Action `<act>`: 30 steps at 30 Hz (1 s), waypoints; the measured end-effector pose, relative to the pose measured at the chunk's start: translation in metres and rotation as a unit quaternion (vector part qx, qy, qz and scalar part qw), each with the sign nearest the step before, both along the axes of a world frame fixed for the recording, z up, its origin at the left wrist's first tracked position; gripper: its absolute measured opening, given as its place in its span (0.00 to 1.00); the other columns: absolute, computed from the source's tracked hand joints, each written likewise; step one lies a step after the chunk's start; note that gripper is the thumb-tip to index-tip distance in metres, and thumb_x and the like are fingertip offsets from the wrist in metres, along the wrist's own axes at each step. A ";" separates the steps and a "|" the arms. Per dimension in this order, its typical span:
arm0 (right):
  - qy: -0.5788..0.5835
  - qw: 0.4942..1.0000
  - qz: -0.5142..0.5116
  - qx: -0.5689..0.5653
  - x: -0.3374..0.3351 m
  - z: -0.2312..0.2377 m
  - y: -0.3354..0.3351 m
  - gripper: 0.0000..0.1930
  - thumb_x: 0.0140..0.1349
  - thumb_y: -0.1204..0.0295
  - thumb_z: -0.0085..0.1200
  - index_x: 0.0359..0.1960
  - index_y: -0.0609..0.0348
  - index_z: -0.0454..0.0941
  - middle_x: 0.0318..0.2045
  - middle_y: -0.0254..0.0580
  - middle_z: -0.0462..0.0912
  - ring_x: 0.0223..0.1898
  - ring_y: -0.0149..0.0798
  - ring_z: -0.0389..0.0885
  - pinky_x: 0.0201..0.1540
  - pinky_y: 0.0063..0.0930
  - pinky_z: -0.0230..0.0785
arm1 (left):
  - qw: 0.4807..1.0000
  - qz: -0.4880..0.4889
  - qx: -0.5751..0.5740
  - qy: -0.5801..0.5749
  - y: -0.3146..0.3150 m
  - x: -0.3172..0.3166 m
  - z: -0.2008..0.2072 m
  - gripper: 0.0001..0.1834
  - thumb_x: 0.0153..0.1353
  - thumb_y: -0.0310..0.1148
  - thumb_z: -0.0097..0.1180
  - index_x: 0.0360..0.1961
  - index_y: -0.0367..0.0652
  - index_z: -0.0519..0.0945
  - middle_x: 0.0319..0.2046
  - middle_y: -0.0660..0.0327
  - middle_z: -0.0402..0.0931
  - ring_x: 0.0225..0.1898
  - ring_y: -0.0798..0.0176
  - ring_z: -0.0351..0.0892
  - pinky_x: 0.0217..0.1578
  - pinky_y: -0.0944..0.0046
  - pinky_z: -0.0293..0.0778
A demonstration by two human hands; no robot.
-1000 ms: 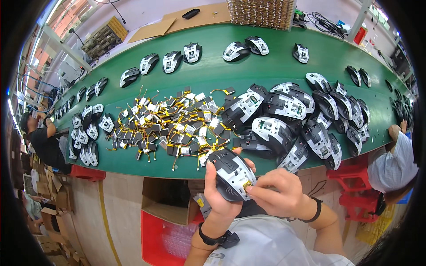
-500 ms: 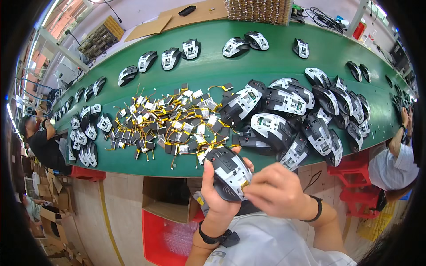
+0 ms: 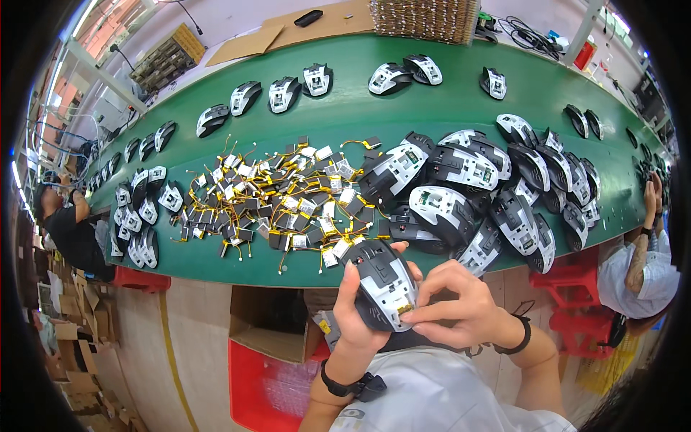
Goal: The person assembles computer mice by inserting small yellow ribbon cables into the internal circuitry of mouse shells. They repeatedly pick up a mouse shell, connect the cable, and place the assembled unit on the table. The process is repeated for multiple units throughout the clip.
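Observation:
My left hand (image 3: 358,317) is wrapped round a black and white mouse body (image 3: 381,277) without its top cover, tilted above my lap at the table's front edge. At the mouse's lower right end, a small yellow part (image 3: 405,308) sits in the white frame. The bent thumb and forefinger of my right hand (image 3: 457,306) press at this part; its far side is hidden by the fingertips. Beyond my left hand lies a loose heap of small wired batteries (image 3: 288,198) with yellow tape. More half-built mice (image 3: 464,164) are piled to the right of it.
Mice (image 3: 284,93) stand in a row along the green table (image 3: 345,115), with a small cluster (image 3: 140,209) at the left. Below the front edge are a cardboard box (image 3: 266,338) and a red bin (image 3: 248,389). Co-workers (image 3: 68,223) sit at both ends.
The mouse in my left hand has shifted slightly right and turned a little. My right hand has moved right, its fingers opening slightly, so the yellow part shows more clearly on the frame.

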State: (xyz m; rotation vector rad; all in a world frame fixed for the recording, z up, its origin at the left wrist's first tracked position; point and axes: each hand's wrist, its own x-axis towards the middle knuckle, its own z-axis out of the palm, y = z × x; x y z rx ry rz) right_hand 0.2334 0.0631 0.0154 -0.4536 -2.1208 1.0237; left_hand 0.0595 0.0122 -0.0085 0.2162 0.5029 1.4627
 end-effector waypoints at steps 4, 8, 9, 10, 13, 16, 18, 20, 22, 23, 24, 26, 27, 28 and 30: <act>-0.034 0.997 -0.014 -0.061 -0.003 0.011 0.004 0.13 0.46 0.73 0.70 0.36 0.50 0.87 0.37 0.36 0.78 0.36 0.37 0.76 0.38 0.27 0.72 | 1.000 0.003 -0.011 0.008 -0.001 0.000 0.003 0.40 0.67 0.61 0.36 0.59 0.29 0.67 0.45 0.42 0.77 0.42 0.52 0.81 0.45 0.53 0.78; -0.050 0.989 -0.008 -0.135 -0.011 0.021 0.011 0.12 0.46 0.73 0.72 0.28 0.57 0.79 0.38 0.40 0.76 0.40 0.42 0.78 0.41 0.30 0.73 | 0.997 0.044 -0.012 0.056 -0.004 0.002 0.013 0.37 0.67 0.57 0.40 0.62 0.32 0.65 0.43 0.50 0.78 0.44 0.57 0.80 0.47 0.59 0.77; -0.046 0.988 -0.001 -0.147 -0.012 0.022 0.015 0.13 0.46 0.73 0.72 0.29 0.57 0.78 0.39 0.41 0.75 0.41 0.43 0.78 0.42 0.31 0.73 | 0.997 0.044 -0.022 0.059 -0.004 0.001 0.014 0.37 0.67 0.57 0.40 0.61 0.32 0.65 0.43 0.51 0.78 0.44 0.57 0.80 0.47 0.60 0.77; -0.042 0.986 0.005 -0.159 -0.013 0.022 0.018 0.13 0.45 0.73 0.72 0.29 0.57 0.78 0.41 0.42 0.75 0.42 0.43 0.77 0.43 0.32 0.73 | 0.997 0.042 -0.032 0.061 -0.003 0.002 0.014 0.37 0.68 0.57 0.40 0.61 0.32 0.66 0.43 0.51 0.78 0.43 0.57 0.80 0.46 0.60 0.77; -0.054 0.989 -0.012 -0.136 -0.017 0.027 0.022 0.16 0.44 0.71 0.73 0.30 0.57 0.77 0.46 0.45 0.72 0.47 0.47 0.75 0.47 0.35 0.70 | 0.998 0.012 -0.033 0.050 -0.002 -0.001 0.010 0.36 0.68 0.57 0.39 0.60 0.33 0.67 0.43 0.52 0.78 0.42 0.58 0.81 0.45 0.60 0.77; -0.083 0.991 -0.027 -0.101 -0.018 0.027 0.022 0.16 0.44 0.69 0.73 0.30 0.56 0.77 0.47 0.44 0.72 0.47 0.46 0.74 0.47 0.35 0.69 | 0.998 0.002 -0.032 0.053 -0.003 -0.002 0.013 0.35 0.69 0.57 0.38 0.59 0.34 0.68 0.43 0.52 0.78 0.42 0.58 0.81 0.44 0.60 0.78; -0.087 0.993 -0.028 -0.080 -0.017 0.019 0.020 0.15 0.45 0.68 0.73 0.29 0.55 0.77 0.47 0.44 0.72 0.46 0.45 0.73 0.46 0.34 0.69 | 0.998 -0.010 -0.034 0.050 -0.003 -0.004 0.008 0.34 0.69 0.57 0.38 0.58 0.34 0.69 0.43 0.51 0.78 0.42 0.58 0.81 0.43 0.58 0.78; -0.076 0.994 0.015 -0.070 -0.016 0.015 0.026 0.14 0.46 0.68 0.72 0.29 0.55 0.76 0.48 0.44 0.72 0.46 0.45 0.73 0.46 0.35 0.69 | 0.999 -0.036 -0.030 0.008 -0.002 -0.008 -0.008 0.34 0.69 0.58 0.38 0.57 0.35 0.69 0.44 0.49 0.78 0.39 0.54 0.82 0.42 0.56 0.80; -0.072 0.985 0.064 -0.145 -0.013 0.012 0.029 0.13 0.50 0.67 0.71 0.30 0.54 0.77 0.50 0.44 0.71 0.46 0.44 0.73 0.47 0.35 0.69 | 0.998 -0.024 -0.054 0.026 -0.007 -0.006 -0.005 0.34 0.69 0.58 0.38 0.56 0.35 0.69 0.44 0.49 0.79 0.38 0.53 0.83 0.41 0.56 0.80; -0.067 0.987 0.064 -0.135 -0.013 0.013 0.028 0.13 0.50 0.67 0.70 0.32 0.55 0.77 0.51 0.44 0.71 0.47 0.43 0.73 0.47 0.34 0.70 | 0.997 -0.018 -0.066 0.035 -0.008 -0.005 -0.004 0.33 0.69 0.58 0.38 0.56 0.35 0.70 0.44 0.48 0.79 0.38 0.52 0.83 0.41 0.56 0.81; -0.063 0.988 0.064 -0.124 -0.012 0.015 0.028 0.13 0.51 0.68 0.70 0.33 0.55 0.78 0.52 0.45 0.71 0.47 0.43 0.73 0.47 0.34 0.70 | 0.998 -0.024 -0.051 0.024 -0.010 -0.006 -0.010 0.36 0.69 0.59 0.36 0.58 0.34 0.69 0.43 0.47 0.79 0.40 0.52 0.82 0.43 0.56 0.80; -0.024 0.986 0.041 -0.159 -0.013 0.012 0.019 0.14 0.51 0.70 0.69 0.38 0.55 0.79 0.54 0.47 0.70 0.49 0.44 0.73 0.46 0.33 0.73 | 0.997 0.021 -0.067 -0.017 -0.006 -0.004 -0.006 0.38 0.68 0.61 0.35 0.59 0.34 0.68 0.43 0.46 0.79 0.42 0.52 0.82 0.44 0.56 0.79; -0.006 0.993 0.010 -0.118 -0.010 0.004 0.012 0.13 0.52 0.71 0.68 0.38 0.57 0.79 0.56 0.47 0.69 0.50 0.44 0.75 0.45 0.33 0.74 | 0.996 0.045 -0.075 -0.037 -0.004 -0.003 -0.004 0.40 0.68 0.62 0.34 0.60 0.33 0.67 0.43 0.46 0.79 0.43 0.52 0.81 0.44 0.56 0.78; -0.011 0.996 -0.029 -0.085 -0.007 0.005 0.002 0.13 0.52 0.72 0.67 0.38 0.58 0.79 0.55 0.47 0.70 0.49 0.45 0.76 0.46 0.34 0.74 | 0.997 0.045 0.002 -0.057 -0.003 -0.005 -0.005 0.42 0.68 0.64 0.32 0.59 0.31 0.68 0.43 0.44 0.78 0.43 0.50 0.81 0.42 0.55 0.80; 0.017 0.992 -0.099 -0.074 -0.008 0.007 -0.017 0.16 0.55 0.74 0.65 0.45 0.62 0.76 0.50 0.47 0.74 0.46 0.41 0.78 0.45 0.32 0.74 | 0.996 0.070 0.023 0.041 -0.002 -0.006 -0.007 0.45 0.66 0.67 0.33 0.60 0.30 0.66 0.40 0.44 0.78 0.41 0.52 0.79 0.44 0.58 0.76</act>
